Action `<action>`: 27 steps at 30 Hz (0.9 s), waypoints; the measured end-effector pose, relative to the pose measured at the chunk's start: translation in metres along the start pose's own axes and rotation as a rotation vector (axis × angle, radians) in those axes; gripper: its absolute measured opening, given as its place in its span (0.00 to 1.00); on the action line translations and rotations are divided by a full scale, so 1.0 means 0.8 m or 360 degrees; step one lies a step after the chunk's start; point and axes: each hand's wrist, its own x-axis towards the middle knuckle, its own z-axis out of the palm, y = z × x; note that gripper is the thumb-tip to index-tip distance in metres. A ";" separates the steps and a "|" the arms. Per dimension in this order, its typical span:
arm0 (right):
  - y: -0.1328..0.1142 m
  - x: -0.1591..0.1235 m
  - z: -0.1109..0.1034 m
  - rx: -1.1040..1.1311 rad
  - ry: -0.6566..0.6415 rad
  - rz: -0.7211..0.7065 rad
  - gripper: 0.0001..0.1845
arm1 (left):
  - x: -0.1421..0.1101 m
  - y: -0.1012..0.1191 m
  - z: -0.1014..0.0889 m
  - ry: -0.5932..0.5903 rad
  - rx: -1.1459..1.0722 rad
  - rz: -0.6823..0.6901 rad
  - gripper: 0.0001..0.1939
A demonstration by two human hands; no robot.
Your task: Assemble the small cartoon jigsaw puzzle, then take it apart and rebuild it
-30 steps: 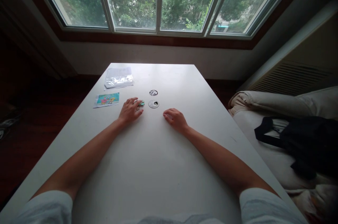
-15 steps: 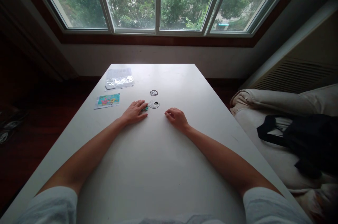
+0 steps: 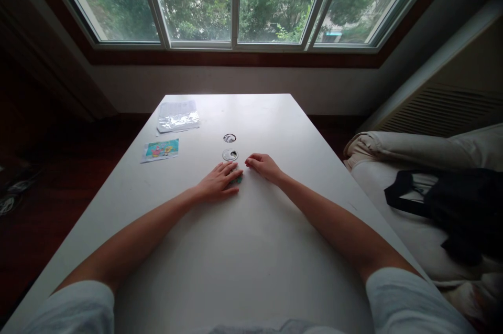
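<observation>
My left hand [image 3: 217,184] lies flat on the white table [image 3: 236,250], fingers stretched over a few small greenish pieces [image 3: 237,180] that show only at the fingertips. My right hand [image 3: 264,166] rests just to the right of it, fingers loosely curled on the tabletop, and I see nothing in it. The two hands nearly touch. Just beyond the fingertips sits a round grey cable-hole cover [image 3: 230,154], with a second round opening [image 3: 229,138] behind it.
A colourful picture card [image 3: 160,149] lies to the left on the table. A clear plastic bag [image 3: 177,116] lies at the far left corner. A pale sofa [image 3: 396,229] with a black bag [image 3: 451,208] on it stands to the right. Windows run along the far wall.
My left hand has slid to the right and toward me across the table, dragging the small greenish pieces under its fingers. My right hand edged slightly away from me and left, closer to the left hand.
</observation>
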 end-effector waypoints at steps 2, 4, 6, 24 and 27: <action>0.002 0.009 0.002 0.0041 0.0016 0.0037 0.14 | 0.010 0.009 0.003 0.0000 -0.0002 0.0044 0.35; 0.005 0.013 0.005 0.0032 0.0067 0.0040 0.14 | 0.017 0.013 0.004 0.0016 -0.0007 0.0059 0.34; 0.008 0.013 0.009 -0.0030 0.0140 -0.0006 0.14 | 0.020 0.012 0.003 0.0048 -0.0022 0.0055 0.33; 0.001 -0.015 0.036 -0.0852 -0.0084 -0.0679 0.14 | 0.007 -0.042 -0.003 0.0413 -0.0125 -0.0265 0.15; 0.002 -0.014 0.040 -0.0883 -0.0089 -0.0696 0.13 | 0.011 -0.044 0.000 0.0431 -0.0156 -0.0270 0.14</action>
